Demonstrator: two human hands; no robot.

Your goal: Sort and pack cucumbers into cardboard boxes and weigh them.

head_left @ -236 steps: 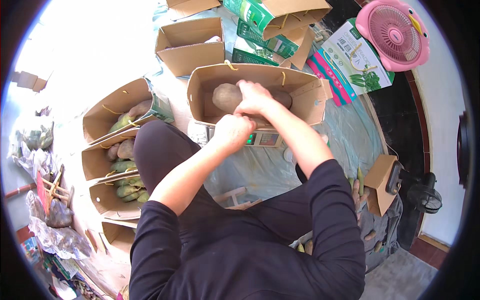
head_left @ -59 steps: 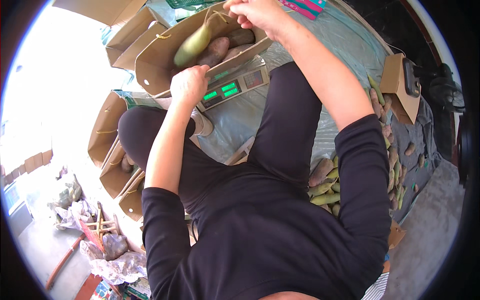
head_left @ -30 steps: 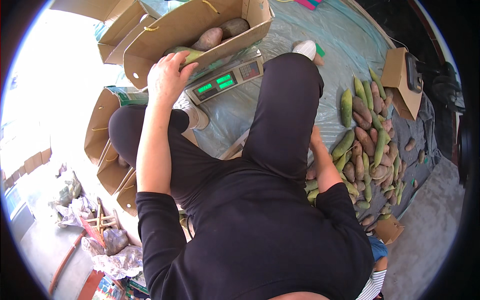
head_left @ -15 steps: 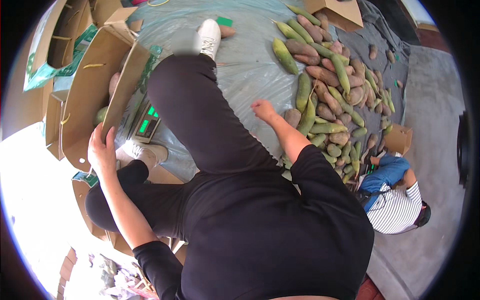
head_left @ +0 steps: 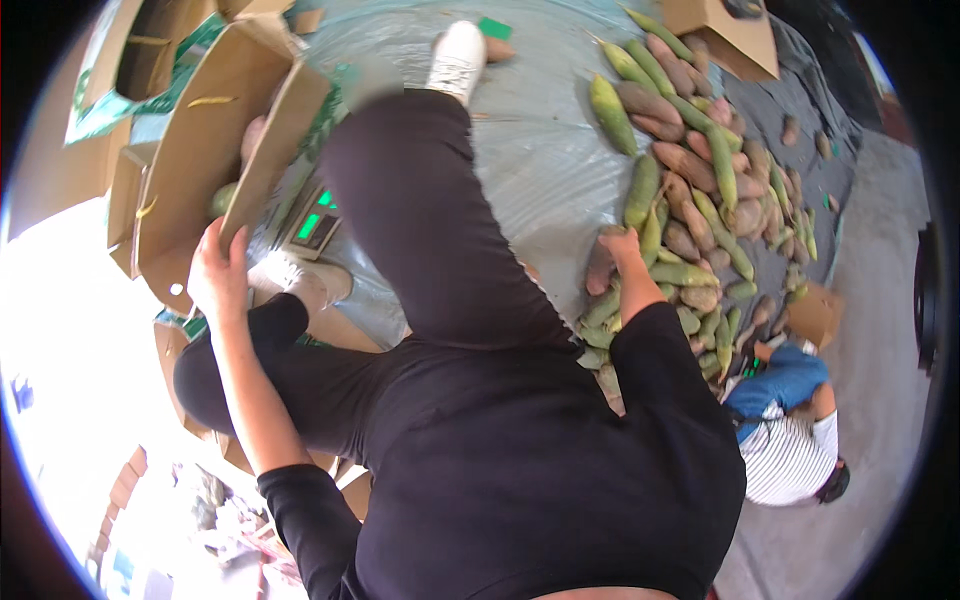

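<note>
My left hand (head_left: pixel 218 272) grips the near edge of an open cardboard box (head_left: pixel 205 150), thumb and fingers on either side of the wall. Inside the box a pinkish root (head_left: pixel 252 138) and a green one (head_left: pixel 223 199) show in part. On the right, my right hand (head_left: pixel 622 243) is at the near edge of a heap of long green radishes (head_left: pixel 641 186) and reddish-brown ones. Its fingers close on the upper end of a reddish-brown radish (head_left: pixel 599 270), which lies against the heap; the fingertips are partly hidden.
A scale with a green-lit display (head_left: pixel 312 222) stands beside the box, near my shoe (head_left: pixel 458 62). Clear plastic sheeting (head_left: pixel 545 140) covers the floor. Another cardboard box (head_left: pixel 725 35) is behind the heap. A person in a striped top (head_left: pixel 793 465) crouches at the far right.
My right hand has moved right and slightly down, from above the plastic sheet to the reddish-brown radish at the heap's edge. My left hand stays on the box; the whole view has shifted.
</note>
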